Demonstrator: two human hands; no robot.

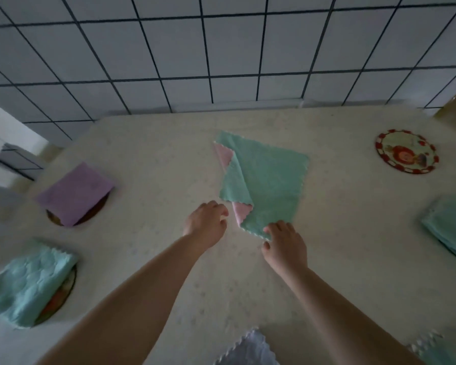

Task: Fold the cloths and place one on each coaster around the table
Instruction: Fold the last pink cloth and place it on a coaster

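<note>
Near the middle of the pale tabletop (148,164) lies an unfolded green cloth (270,180), roughly square, turned like a diamond, with a wavy pinked edge. Its left side is flapped over onto itself, and a pink underside shows in two small patches, one at the far left corner and one at the near fold. The fabric looks soft and fleecy, lying almost flat with one long crease down the fold.

The right hand (284,246) rests on the cloth's near corner, its fingers (270,230) bent and pressing the scalloped edge; whether the thumb pinches the fabric I cannot tell. The left hand (207,222) hovers just beside the pink patch, fingers loosely curled and holding nothing.

At left, a folded lilac cloth (77,193), smooth and rectangular, covers most of a dark round coaster (90,216). Nearer, a folded green cloth with a quilted look (29,280) sits over another round coaster (63,296). At far right a bare round coaster (406,151) has a red-and-white chequered rim and a printed picture. Another folded green cloth (450,227) lies at the right edge. A pale scalloped cloth (248,349) shows at the bottom edge.

Behind the tabletop stands a wall of pale square tiles (221,48) with dark grout.
</note>
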